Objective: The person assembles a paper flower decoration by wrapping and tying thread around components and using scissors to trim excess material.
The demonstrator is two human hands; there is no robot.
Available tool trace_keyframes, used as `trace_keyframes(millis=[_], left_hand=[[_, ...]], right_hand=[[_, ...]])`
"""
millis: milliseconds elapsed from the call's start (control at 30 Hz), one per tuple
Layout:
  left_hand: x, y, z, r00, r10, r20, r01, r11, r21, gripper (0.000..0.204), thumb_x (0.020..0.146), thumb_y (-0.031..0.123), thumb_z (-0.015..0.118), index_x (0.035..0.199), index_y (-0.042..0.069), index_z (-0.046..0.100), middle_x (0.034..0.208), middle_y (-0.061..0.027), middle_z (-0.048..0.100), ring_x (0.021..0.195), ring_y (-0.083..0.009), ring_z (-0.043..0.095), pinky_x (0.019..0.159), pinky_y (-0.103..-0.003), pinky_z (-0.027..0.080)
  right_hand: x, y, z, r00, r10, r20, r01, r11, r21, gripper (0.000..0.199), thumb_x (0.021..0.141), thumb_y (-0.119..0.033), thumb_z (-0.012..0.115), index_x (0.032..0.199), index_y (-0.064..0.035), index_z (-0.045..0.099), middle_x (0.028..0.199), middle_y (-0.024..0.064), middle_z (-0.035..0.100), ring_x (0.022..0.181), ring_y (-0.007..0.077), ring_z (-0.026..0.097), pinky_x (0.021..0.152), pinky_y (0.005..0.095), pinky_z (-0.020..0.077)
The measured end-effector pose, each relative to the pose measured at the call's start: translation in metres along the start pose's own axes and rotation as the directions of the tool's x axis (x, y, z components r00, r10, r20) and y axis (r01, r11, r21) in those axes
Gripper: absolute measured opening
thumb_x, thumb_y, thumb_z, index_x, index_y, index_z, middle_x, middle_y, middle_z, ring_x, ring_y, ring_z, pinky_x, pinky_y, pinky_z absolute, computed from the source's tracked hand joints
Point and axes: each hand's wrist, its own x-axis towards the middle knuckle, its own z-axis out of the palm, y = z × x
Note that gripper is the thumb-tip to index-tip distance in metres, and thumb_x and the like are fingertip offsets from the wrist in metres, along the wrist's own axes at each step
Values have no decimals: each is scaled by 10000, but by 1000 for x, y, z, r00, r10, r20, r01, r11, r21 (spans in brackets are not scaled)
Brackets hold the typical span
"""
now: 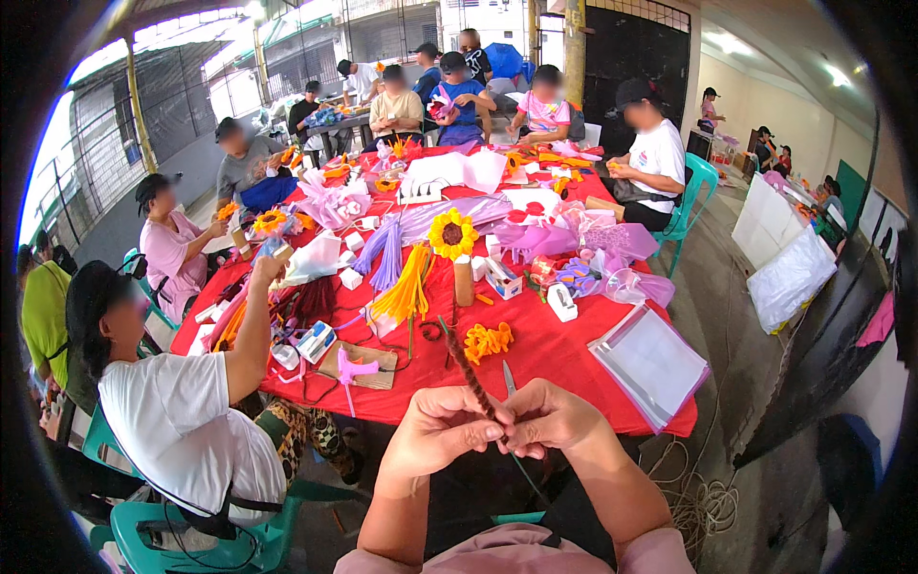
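Observation:
Over the near table edge, my left hand (442,432) and my right hand (555,421) meet, fingertips pinched together. Between them is a brown fuzzy pipe cleaner (469,373), twisted thick and slanting up to the left. A thin green stem (524,471) shows below my fingers. Just beyond lies a looped orange-yellow pipe cleaner piece (488,342). A pointed metal blade (509,377) sticks up behind my right hand; its other end is hidden. A finished sunflower (452,234) stands upright in a cardboard tube (464,283) farther off.
The red-covered table (535,316) carries yellow pipe cleaners (406,287), purple ones (382,256), a white glue-gun-like tool (562,302) and clear plastic sheets (650,368). At my left sits a person in white (182,421); several others work around the table. Cord (708,497) lies coiled on the floor.

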Motion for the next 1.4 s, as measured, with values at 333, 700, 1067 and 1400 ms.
trace_keyframes(millis=[333, 700, 1067, 1400], left_hand=[[2, -3, 2, 961, 150, -231, -101, 972, 211, 99, 807, -68, 665, 792, 10, 604, 764, -35, 635, 672, -66, 577, 600, -198, 447], [21, -33, 17, 754, 389, -529, -106, 867, 487, 179, 828, -44, 656, 727, 18, 521, 681, 26, 567, 623, -14, 509, 544, -180, 398], [9, -10, -1, 962, 13, -273, -2, 999, 40, 23, 875, 28, 632, 865, 11, 644, 873, -34, 681, 697, -31, 570, 577, -166, 446], [19, -22, -18, 981, 92, -169, -98, 995, -24, 58, 855, 1, 646, 905, 23, 629, 869, -79, 686, 734, -108, 631, 636, -223, 504]], right_hand=[[3, -16, 16, 980, -95, -177, 27, 936, -352, 98, 848, -96, 669, 844, 1, 656, 682, 23, 621, 557, 53, 548, 491, 197, 435], [18, 10, 38, 657, -730, -188, -88, 173, -981, 132, 740, -14, 651, 704, -10, 525, 659, 161, 571, 610, 356, 588, 508, 425, 435], [5, -8, 12, 939, -212, -270, 87, 907, -411, 99, 808, -87, 682, 790, -4, 633, 637, 39, 585, 531, 82, 530, 468, 234, 396], [3, -15, 5, 963, -61, -261, 13, 983, -182, 114, 840, -118, 681, 851, -8, 653, 687, 27, 624, 525, 51, 544, 456, 173, 405]])
